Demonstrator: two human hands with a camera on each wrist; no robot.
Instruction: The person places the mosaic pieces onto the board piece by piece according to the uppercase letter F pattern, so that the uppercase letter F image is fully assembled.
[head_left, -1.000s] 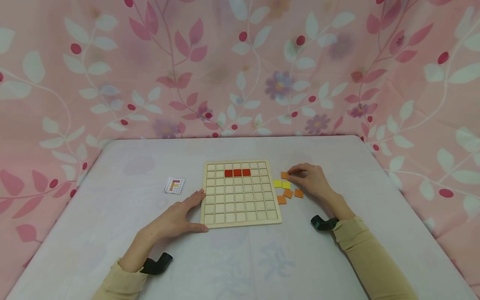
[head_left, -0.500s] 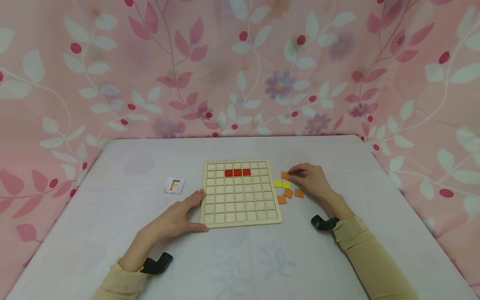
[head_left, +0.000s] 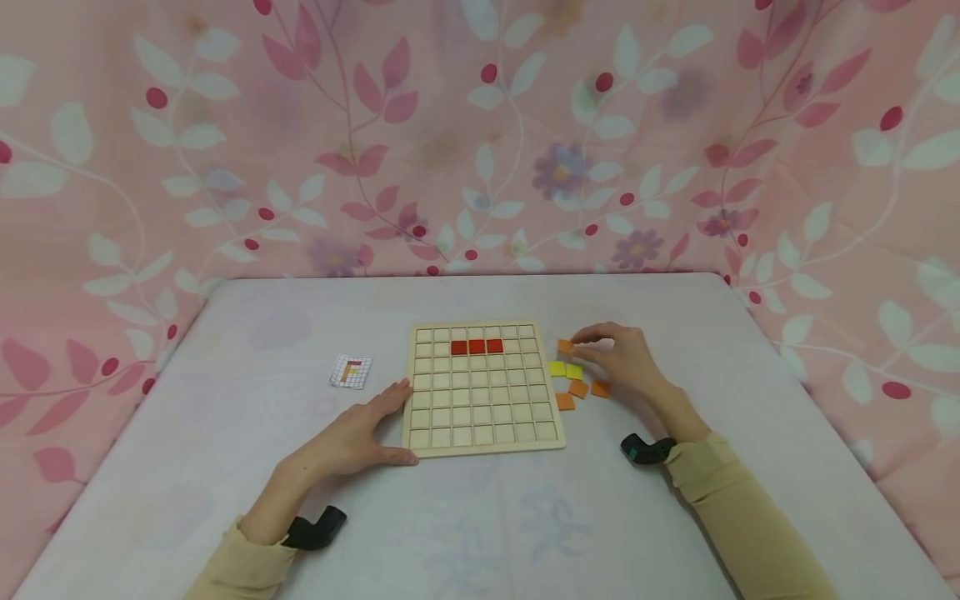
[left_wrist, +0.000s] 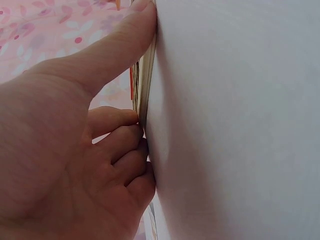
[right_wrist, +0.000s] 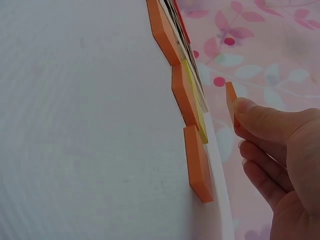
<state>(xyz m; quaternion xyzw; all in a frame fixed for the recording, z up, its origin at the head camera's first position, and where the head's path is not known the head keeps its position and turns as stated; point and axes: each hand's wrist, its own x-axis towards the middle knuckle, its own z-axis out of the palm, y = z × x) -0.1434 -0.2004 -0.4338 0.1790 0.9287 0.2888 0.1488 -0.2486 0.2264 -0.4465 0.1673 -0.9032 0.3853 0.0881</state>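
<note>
My right hand (head_left: 621, 358) pinches a square orange tile (head_left: 565, 346) between thumb and fingers, just right of the wooden grid board (head_left: 480, 392). In the right wrist view that orange tile (right_wrist: 231, 102) is up off the table. Along the board's left edge my left hand (head_left: 348, 437) rests, thumb at the near corner and fingertips against the side. Three red tiles (head_left: 476, 346) sit in a row in the board's second row from the far edge. Two yellow tiles (head_left: 566, 370) and three orange tiles (head_left: 577, 389) lie beside the board, near my right hand.
A small paper card (head_left: 351, 372) with a printed grid and coloured squares lies left of the board. Everything stands on a white-covered table (head_left: 480, 525). Behind it hangs a pink floral cloth (head_left: 480, 150). Each wrist wears a black device (head_left: 647, 449).
My right hand has moved slightly left and away from me, lifting the orange tile it pinches. The left hand keeps its place on the board; the camera view shifts slightly.
</note>
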